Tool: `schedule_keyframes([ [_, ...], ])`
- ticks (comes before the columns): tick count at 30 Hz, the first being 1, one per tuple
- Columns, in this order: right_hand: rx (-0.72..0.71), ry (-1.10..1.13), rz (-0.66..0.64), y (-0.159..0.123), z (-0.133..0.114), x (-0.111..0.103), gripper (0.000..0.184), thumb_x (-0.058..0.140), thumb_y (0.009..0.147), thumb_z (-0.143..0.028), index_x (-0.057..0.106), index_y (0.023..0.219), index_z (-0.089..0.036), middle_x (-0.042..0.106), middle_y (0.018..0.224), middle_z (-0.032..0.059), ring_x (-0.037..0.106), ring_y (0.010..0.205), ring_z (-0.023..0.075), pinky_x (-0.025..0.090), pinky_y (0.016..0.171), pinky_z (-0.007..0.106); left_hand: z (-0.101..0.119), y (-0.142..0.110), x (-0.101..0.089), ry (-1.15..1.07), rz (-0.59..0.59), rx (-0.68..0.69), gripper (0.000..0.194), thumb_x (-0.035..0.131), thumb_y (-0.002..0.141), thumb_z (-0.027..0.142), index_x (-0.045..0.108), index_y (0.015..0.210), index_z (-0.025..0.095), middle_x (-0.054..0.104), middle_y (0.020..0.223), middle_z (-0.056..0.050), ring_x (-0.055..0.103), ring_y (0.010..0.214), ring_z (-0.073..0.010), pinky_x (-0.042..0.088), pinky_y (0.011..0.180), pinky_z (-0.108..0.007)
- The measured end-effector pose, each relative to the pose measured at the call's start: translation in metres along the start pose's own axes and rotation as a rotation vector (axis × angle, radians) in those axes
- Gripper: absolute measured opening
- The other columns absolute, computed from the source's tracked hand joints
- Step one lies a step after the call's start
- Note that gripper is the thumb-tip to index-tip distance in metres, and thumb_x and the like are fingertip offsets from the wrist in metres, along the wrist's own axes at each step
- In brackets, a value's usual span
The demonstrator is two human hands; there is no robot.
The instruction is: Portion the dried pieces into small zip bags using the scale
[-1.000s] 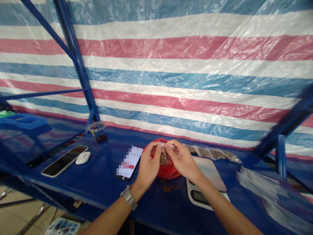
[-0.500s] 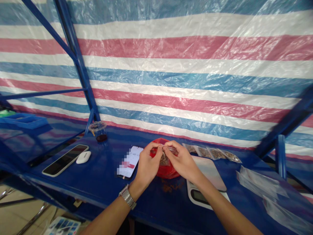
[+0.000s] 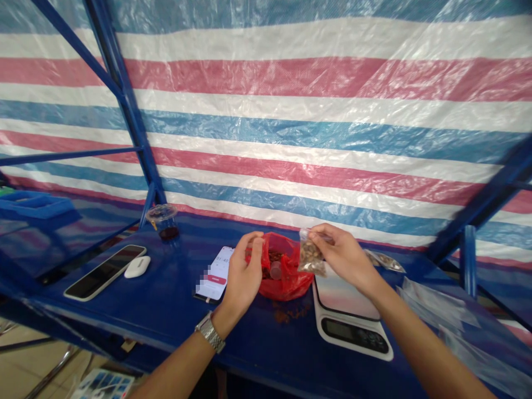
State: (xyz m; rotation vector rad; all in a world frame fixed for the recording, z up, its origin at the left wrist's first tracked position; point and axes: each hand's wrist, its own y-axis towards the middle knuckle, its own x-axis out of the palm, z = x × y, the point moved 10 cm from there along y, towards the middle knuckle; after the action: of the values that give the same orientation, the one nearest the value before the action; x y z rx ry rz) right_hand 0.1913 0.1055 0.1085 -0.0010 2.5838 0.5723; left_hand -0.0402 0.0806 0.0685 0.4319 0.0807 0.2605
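Observation:
My right hand (image 3: 343, 256) pinches the top of a small clear bag of brown bits (image 3: 311, 258) and holds it up over the back left corner of a white kitchen scale (image 3: 349, 318). My left hand (image 3: 245, 274) is curled at the rim of a red plastic bag (image 3: 286, 277) full of the same brown bits, its fingertips touching the red film. A small clear cup lies inside the red bag. Brown crumbs lie on the blue bench in front of the red bag.
A lit phone (image 3: 216, 272) lies left of the red bag; further left are a dark phone (image 3: 103, 271), a white earbud case (image 3: 137, 266) and a plastic cup (image 3: 164, 221). Filled small bags (image 3: 384, 260) lie behind the scale, empty clear bags (image 3: 440, 307) to the right. A striped tarp backs the bench.
Both hands held the small bag together over the red bag. Now my right hand alone has carried it right, over the scale, and my left hand has dropped to the red bag's rim.

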Motion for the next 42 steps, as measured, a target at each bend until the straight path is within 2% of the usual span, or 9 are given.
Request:
schedule_keyframes([
  [3,0.066,-0.167,-0.154,-0.003,0.03,-0.02,0.035,0.062,0.087,-0.052,0.073,0.081,-0.019,0.074,0.076,0.005,0.067,0.069,0.0203,0.051,0.065,0.03,-0.003,0.004,-0.014,0.023,0.084,-0.009,0.033,0.047,0.102,0.046,0.068,0.103,0.02,0.072,0.095,-0.004,0.067,0.091,-0.0184,0.05,0.086,-0.03],
  [6,0.125,-0.306,-0.29,-0.017,0.056,-0.024,0.03,0.062,0.085,-0.046,0.075,0.076,-0.02,0.076,0.074,0.0046,0.068,0.068,0.0214,0.051,0.063,0.03,-0.002,0.006,-0.017,0.053,0.095,0.004,0.032,0.046,0.101,0.045,0.067,0.099,0.02,0.069,0.09,-0.002,0.065,0.086,-0.018,0.049,0.082,-0.029],
  [8,0.115,-0.334,-0.305,-0.025,0.062,-0.023,0.029,0.06,0.087,-0.042,0.077,0.079,-0.02,0.078,0.079,0.0054,0.071,0.072,0.023,0.053,0.067,0.032,0.0,0.006,-0.015,0.079,0.087,0.021,0.031,0.046,0.101,0.044,0.067,0.097,0.021,0.068,0.089,-0.002,0.064,0.085,-0.018,0.049,0.08,-0.029],
  [11,0.067,-0.362,-0.136,-0.032,0.061,-0.04,0.028,0.059,0.088,-0.04,0.079,0.094,-0.021,0.08,0.099,0.0086,0.074,0.092,0.0271,0.056,0.083,0.038,0.005,0.005,-0.01,0.093,0.083,0.044,0.03,0.046,0.1,0.042,0.066,0.095,0.021,0.067,0.086,-0.001,0.063,0.082,-0.0182,0.048,0.078,-0.029],
  [14,0.039,-0.424,0.111,-0.045,0.061,-0.077,0.03,0.058,0.089,-0.042,0.077,0.103,-0.023,0.079,0.11,0.0098,0.072,0.103,0.0284,0.054,0.095,0.042,0.007,0.003,-0.006,0.108,0.075,0.045,0.03,0.045,0.1,0.042,0.066,0.093,0.022,0.066,0.085,-0.001,0.062,0.081,-0.0186,0.048,0.077,-0.029],
  [19,0.086,-0.436,0.383,-0.078,0.068,-0.134,0.033,0.054,0.091,-0.043,0.076,0.098,-0.021,0.078,0.105,0.0109,0.071,0.098,0.0275,0.055,0.092,0.042,0.005,0.005,-0.005,0.16,0.07,0.054,0.027,0.046,0.099,0.04,0.066,0.09,0.023,0.068,0.086,0.0,0.063,0.083,-0.0195,0.049,0.079,-0.03],
  [22,0.118,-0.432,0.494,-0.092,0.062,-0.153,0.034,0.056,0.092,-0.046,0.076,0.1,-0.02,0.078,0.104,0.0112,0.071,0.094,0.0279,0.053,0.09,0.043,0.001,0.007,-0.006,0.183,0.072,0.042,0.028,0.046,0.098,0.041,0.066,0.09,0.023,0.068,0.087,0.0,0.063,0.083,-0.0196,0.048,0.08,-0.031],
  [28,0.121,-0.374,0.541,-0.104,0.039,-0.151,0.035,0.057,0.094,-0.049,0.075,0.101,-0.02,0.078,0.105,0.0107,0.071,0.093,0.0274,0.052,0.088,0.041,-0.001,0.006,0.0,0.188,0.053,0.019,0.027,0.046,0.098,0.039,0.065,0.087,0.023,0.065,0.085,0.0,0.06,0.081,-0.0187,0.047,0.079,-0.03],
  [42,0.015,-0.381,0.48,-0.089,0.018,-0.132,0.027,0.055,0.096,-0.039,0.075,0.096,-0.021,0.078,0.1,0.0076,0.069,0.089,0.0237,0.052,0.085,0.036,-0.002,0.002,0.01,0.17,0.023,0.012,0.026,0.048,0.098,0.037,0.066,0.083,0.025,0.064,0.08,0.0,0.06,0.076,-0.0194,0.046,0.076,-0.032],
])
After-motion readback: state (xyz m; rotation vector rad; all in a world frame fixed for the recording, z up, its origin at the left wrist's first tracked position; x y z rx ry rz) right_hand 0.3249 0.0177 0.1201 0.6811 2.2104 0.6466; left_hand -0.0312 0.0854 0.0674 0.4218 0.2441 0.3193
